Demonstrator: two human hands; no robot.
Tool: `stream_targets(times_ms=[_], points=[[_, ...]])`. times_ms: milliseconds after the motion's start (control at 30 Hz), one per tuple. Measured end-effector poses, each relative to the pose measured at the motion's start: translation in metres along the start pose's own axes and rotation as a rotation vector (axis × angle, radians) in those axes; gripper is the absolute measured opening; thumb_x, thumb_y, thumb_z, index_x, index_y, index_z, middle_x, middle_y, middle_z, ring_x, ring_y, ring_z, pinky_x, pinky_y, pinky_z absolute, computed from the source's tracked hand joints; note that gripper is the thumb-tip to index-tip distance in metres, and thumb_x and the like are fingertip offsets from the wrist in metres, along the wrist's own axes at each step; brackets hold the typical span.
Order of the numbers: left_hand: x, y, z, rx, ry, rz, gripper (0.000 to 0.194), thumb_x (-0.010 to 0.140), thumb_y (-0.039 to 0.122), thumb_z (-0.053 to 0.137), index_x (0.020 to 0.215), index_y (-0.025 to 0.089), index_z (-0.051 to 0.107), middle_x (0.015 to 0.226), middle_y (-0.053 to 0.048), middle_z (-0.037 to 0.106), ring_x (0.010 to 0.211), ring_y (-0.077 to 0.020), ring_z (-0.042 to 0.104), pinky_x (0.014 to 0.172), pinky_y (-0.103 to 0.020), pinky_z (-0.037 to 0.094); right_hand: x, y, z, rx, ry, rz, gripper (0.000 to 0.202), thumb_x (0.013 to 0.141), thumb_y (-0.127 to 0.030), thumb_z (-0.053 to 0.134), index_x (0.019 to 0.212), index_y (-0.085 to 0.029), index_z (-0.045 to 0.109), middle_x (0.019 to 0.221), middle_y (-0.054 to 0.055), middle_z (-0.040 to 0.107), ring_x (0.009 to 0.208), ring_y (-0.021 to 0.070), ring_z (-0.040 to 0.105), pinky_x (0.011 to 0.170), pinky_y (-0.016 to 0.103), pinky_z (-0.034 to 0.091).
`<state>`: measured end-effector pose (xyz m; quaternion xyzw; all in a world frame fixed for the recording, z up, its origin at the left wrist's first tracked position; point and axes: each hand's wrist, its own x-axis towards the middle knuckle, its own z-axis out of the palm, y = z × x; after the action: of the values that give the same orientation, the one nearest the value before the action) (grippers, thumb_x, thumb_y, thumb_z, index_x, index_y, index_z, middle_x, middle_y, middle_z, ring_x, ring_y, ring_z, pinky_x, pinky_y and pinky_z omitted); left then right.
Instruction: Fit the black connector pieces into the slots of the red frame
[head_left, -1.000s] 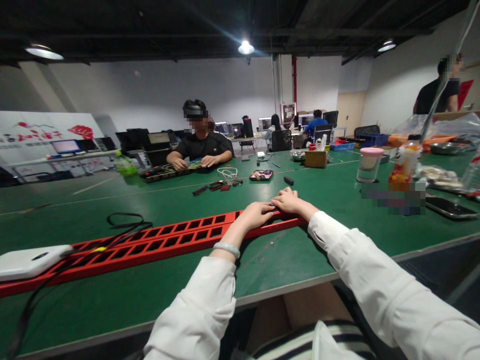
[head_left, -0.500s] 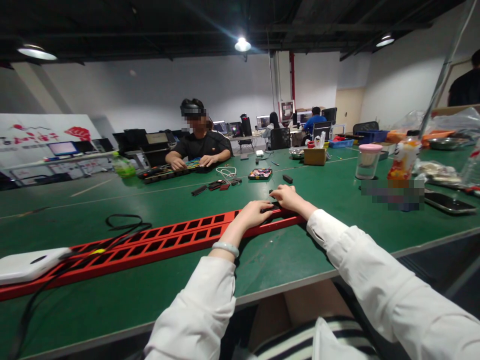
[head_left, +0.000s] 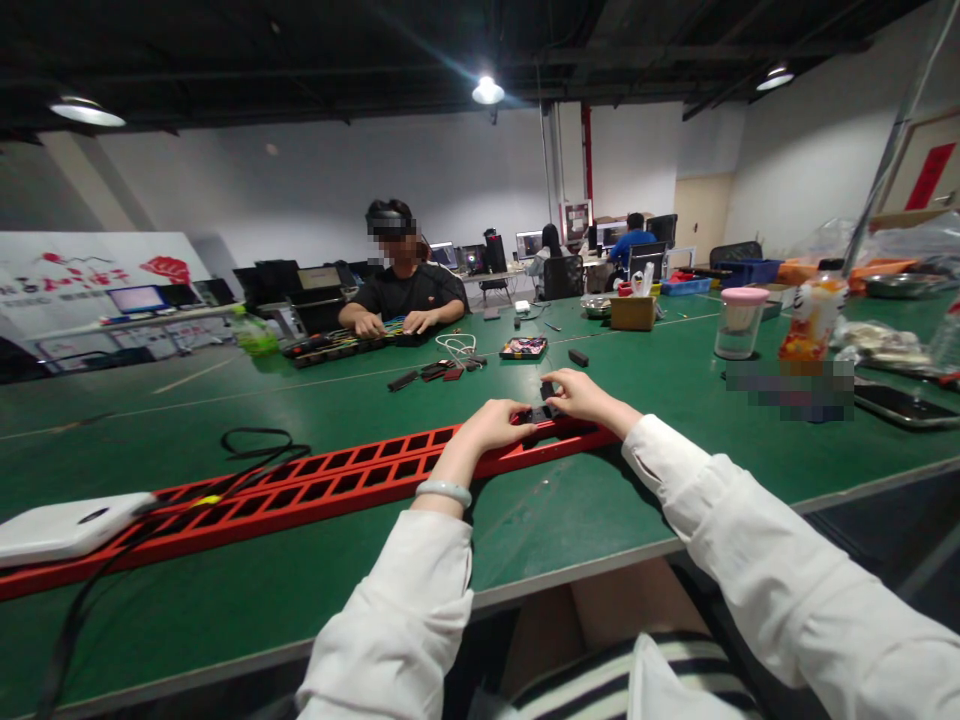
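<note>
A long red slotted frame [head_left: 352, 484] lies across the green table [head_left: 247, 575]. Over its right part, my left hand [head_left: 498, 424] pinches a small black piece [head_left: 537, 413] between thumb and fingers. Just right of it, my right hand [head_left: 579, 394] has thumb and fingers closed on another dark block [head_left: 548, 391], which is partly covered by the fingertips. The two pieces are close together; whether they touch is too small to tell.
A white device [head_left: 71, 528] with a black cable rests on the frame's left end. Beyond are dark pieces [head_left: 435, 371], a patterned box [head_left: 523, 347], a pink-lidded cup [head_left: 738, 325], a bottle [head_left: 814, 315] and a phone [head_left: 906, 405]. A person [head_left: 405, 290] works across the table.
My left hand has shifted slightly left, and more of the black piece shows between the hands. The dark block in my right hand is now more visible. The view has moved a little.
</note>
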<state>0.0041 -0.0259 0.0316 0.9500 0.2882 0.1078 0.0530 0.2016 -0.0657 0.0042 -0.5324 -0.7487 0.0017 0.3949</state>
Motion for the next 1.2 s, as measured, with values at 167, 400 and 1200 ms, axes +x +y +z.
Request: stream_targets(times_ms=[167, 400, 1200], points=[[-0.003, -0.004, -0.005, -0.051, -0.035, -0.051, 0.051, 0.069, 0.047, 0.055, 0.111, 0.018, 0.059, 0.105, -0.005, 0.064, 0.091, -0.0224, 0.058, 0.076, -0.024, 0.042, -0.002, -0.014, -0.004, -0.022, -0.093, -0.089, 0.041, 0.069, -0.017, 0.059, 0.110, -0.009, 0.059, 0.089, 0.009, 0.059, 0.070, 0.0123, 0.052, 0.068, 0.024, 0.041], [-0.005, -0.001, -0.008, -0.063, -0.054, -0.076, 0.041, 0.069, 0.045, 0.053, 0.096, 0.017, 0.066, 0.089, -0.004, 0.068, 0.079, -0.0219, 0.060, 0.068, -0.023, 0.042, -0.007, -0.036, -0.012, 0.017, -0.215, -0.131, 0.047, 0.065, -0.028, 0.066, 0.107, -0.010, 0.060, 0.073, 0.003, 0.058, 0.062, 0.0104, 0.049, 0.057, 0.020, 0.036], [-0.005, -0.006, -0.014, -0.156, -0.167, -0.017, 0.043, 0.074, 0.046, 0.048, 0.104, 0.018, 0.061, 0.103, -0.003, 0.064, 0.086, -0.0200, 0.058, 0.071, -0.021, 0.040, -0.010, -0.047, -0.014, -0.022, -0.369, -0.262, 0.037, 0.068, -0.044, 0.063, 0.089, -0.013, 0.068, 0.075, 0.004, 0.053, 0.061, 0.0098, 0.046, 0.055, 0.019, 0.034]])
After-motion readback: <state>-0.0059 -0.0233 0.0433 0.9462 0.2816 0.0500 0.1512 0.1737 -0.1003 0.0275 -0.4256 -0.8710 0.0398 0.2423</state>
